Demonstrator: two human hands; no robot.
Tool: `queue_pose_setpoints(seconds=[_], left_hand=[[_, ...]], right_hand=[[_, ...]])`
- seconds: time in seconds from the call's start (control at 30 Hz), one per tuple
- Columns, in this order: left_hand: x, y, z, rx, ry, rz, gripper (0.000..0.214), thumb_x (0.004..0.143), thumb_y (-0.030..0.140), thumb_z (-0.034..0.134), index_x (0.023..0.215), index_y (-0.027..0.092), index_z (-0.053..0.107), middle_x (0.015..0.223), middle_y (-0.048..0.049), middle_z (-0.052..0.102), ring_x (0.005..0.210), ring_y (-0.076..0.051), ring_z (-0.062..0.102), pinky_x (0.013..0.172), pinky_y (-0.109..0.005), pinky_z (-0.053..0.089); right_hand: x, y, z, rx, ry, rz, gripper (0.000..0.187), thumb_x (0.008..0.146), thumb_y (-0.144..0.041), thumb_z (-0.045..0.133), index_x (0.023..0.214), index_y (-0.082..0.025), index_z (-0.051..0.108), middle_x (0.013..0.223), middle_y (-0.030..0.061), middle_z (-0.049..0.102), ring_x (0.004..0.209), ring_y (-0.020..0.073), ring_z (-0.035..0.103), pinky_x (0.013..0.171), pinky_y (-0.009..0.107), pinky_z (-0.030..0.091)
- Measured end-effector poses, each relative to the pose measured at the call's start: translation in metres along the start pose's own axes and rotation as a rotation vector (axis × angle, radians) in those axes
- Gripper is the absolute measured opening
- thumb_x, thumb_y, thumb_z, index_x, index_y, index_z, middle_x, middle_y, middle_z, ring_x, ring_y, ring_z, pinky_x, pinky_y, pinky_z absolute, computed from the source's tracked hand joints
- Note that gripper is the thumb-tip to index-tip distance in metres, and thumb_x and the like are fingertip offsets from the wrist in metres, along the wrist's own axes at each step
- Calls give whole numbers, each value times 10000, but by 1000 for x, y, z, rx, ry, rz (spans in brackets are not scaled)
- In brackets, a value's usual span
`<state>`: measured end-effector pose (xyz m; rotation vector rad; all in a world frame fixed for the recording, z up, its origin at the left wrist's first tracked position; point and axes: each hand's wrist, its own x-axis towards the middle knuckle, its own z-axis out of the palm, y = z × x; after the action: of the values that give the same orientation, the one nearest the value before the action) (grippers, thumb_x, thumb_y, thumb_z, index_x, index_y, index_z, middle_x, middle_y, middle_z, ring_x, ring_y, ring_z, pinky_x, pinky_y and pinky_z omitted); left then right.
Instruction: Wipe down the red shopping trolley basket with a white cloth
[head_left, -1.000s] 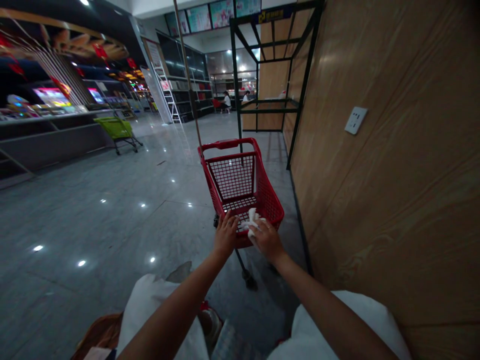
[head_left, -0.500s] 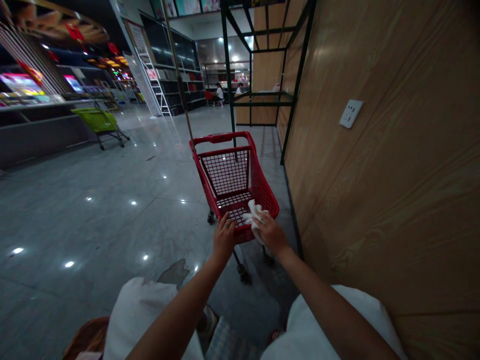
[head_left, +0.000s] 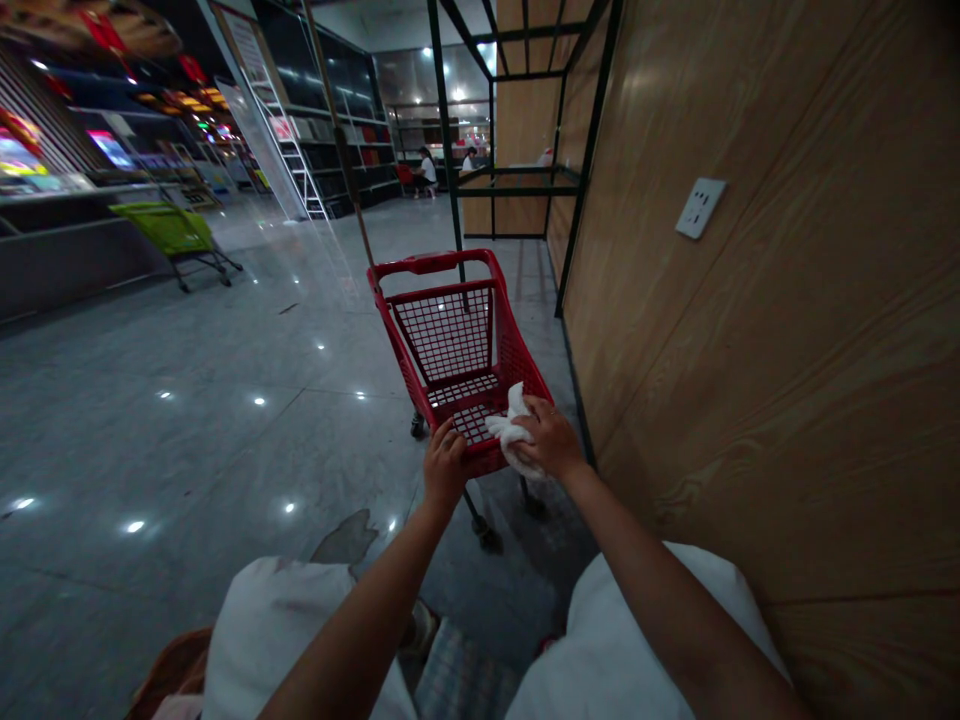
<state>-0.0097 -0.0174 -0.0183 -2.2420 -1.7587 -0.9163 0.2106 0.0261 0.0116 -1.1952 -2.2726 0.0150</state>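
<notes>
In front of me stands a red shopping cart (head_left: pixel 442 335) with a grid basket on wheels. My left hand (head_left: pixel 445 462) is closed over the left corner of its near rim. At the right near corner, my right hand (head_left: pixel 551 440) holds a crumpled white cloth (head_left: pixel 513 430) against the rim. Part of the cloth hangs outside the basket and part pokes up over the inside. The palm side of each hand is hidden.
A wood-panelled wall (head_left: pixel 750 380) with a socket (head_left: pixel 700 208) runs along the right. Beyond the cart is a dark metal frame (head_left: pixel 517 182). A green cart (head_left: pixel 166 230) stands far left, a ladder (head_left: pixel 294 160) behind it. Two people sit at the back.
My right hand has shifted slightly right along the rim with the cloth, turning it so more hangs over the outside. My left hand stays on the rim. The view has tilted a little.
</notes>
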Motion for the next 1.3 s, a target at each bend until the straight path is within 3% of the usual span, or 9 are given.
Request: queue_pose_setpoints(seconds=[0.13,0.27,0.33,0.43,0.73,0.87,1.03,1.2,1.3], left_hand=[[2,3,6,-11,69,25,157,769,340,666,745,207,585,940,-98,668,1257,-294,472,1032,-451,416],[2,1,10,-30,143,67,27,791,219,610,802,196,619,895,-80,673,1209,-274,513,1038,-473,412],[1,-2,11,-31,165,76,92,799,155,567,850,190,635,883,-75,674,1200,-261,523,1051,-472,402],[1,-9,9,-39,156,112,93,801,148,554,823,187,635,871,-75,667,1223,-259,508,1049,-460,407],[27,-13,8,28,-5,205,92,796,287,625,790,195,633,921,-77,662,1164,-266,525,1073,-482,357],[42,-14,1,109,-117,194,81,776,279,626,773,209,669,885,-77,667,975,-241,565,1067,-474,354],[60,-26,-13,204,-254,123,121,788,211,574,799,175,689,875,-102,679,1009,-250,547,1050,-426,371],[80,-30,-12,243,-369,39,163,814,171,528,825,154,690,929,-117,682,1091,-235,533,1052,-391,364],[87,-22,-4,242,-379,18,152,824,209,545,853,158,685,959,-116,679,1126,-242,517,1073,-419,336]], right_hand=[[0,-6,15,24,18,-100,344,805,-363,659,1074,-158,600,1397,164,434,1283,299,398,1085,531,266],[9,-42,30,35,-102,-172,374,836,-352,633,1154,-167,569,1275,141,560,1145,258,528,996,422,401],[13,-55,31,-4,-144,-159,381,854,-333,610,1198,-178,555,1275,137,564,1101,253,555,931,385,440],[15,-56,27,-61,-194,-143,333,866,-312,586,1183,-207,574,1258,112,581,1033,238,586,873,355,452],[21,-14,-3,-64,-228,30,232,876,-343,575,1048,-196,626,1103,69,640,1002,204,574,899,308,395],[26,-25,0,-107,-246,72,243,882,-313,563,1089,-198,617,1143,85,612,1014,214,558,917,321,380],[41,-35,8,-136,-271,74,311,890,-345,555,1180,-236,586,1193,89,587,1034,226,556,906,335,389],[59,-18,8,-144,-390,47,371,903,-448,527,1220,-256,548,1208,69,586,1044,203,577,843,301,425],[62,-9,10,-184,-366,93,424,885,-498,540,1235,-259,532,1261,76,558,1055,211,582,840,306,436]])
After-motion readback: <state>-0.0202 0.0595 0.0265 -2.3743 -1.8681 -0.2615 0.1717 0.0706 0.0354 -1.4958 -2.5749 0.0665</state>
